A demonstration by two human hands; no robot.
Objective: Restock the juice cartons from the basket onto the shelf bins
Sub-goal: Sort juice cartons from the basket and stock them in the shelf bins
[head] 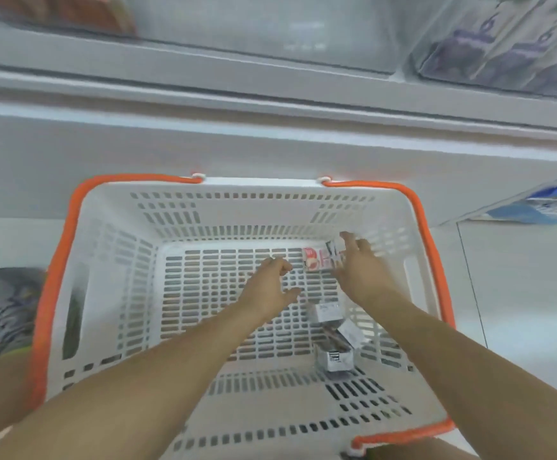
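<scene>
reaching into the basket (111, 227), both hands empty, fingers spread: right hand (358, 263) touching pink carton (316, 259), left hand (270, 283) beside.

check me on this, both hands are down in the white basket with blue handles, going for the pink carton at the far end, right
Not quite: the head view shows the basket has orange handles, not blue. The rest holds: the left hand and the right hand are both down inside it, reaching toward the pink carton at the far end.
</scene>
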